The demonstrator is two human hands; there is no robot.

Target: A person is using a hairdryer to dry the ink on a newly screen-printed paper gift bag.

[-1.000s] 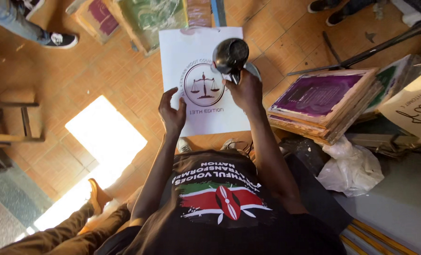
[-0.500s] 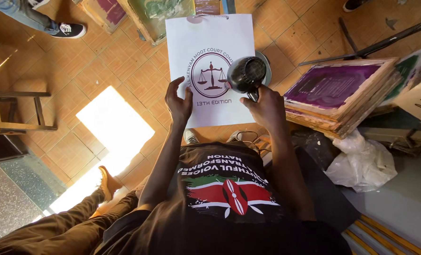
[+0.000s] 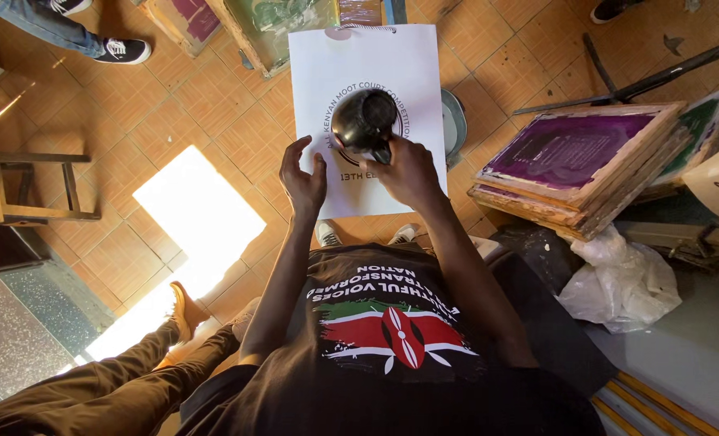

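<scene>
A white paper bag [image 3: 367, 56] with a round black printed emblem hangs upright in front of me above the tiled floor. My left hand [image 3: 303, 179] presses flat against the bag's lower left part, fingers spread. My right hand [image 3: 405, 171] grips a black hair dryer [image 3: 363, 121], whose round barrel points at the emblem in the middle of the bag and hides most of it. My own shoes [image 3: 326, 232] show just below the bag's bottom edge.
A stack of wooden printing frames [image 3: 577, 161] with purple mesh lies to the right, with a crumpled white plastic bag [image 3: 618, 278] beside it. A wooden stool [image 3: 33, 190] stands at left. Another person's brown-trousered legs [image 3: 93, 387] stretch in at bottom left. More frames [image 3: 254, 24] lean at the top.
My right hand has carried the hair dryer leftward, from the bag's right side to over the emblem's middle. My left hand stays on the bag.
</scene>
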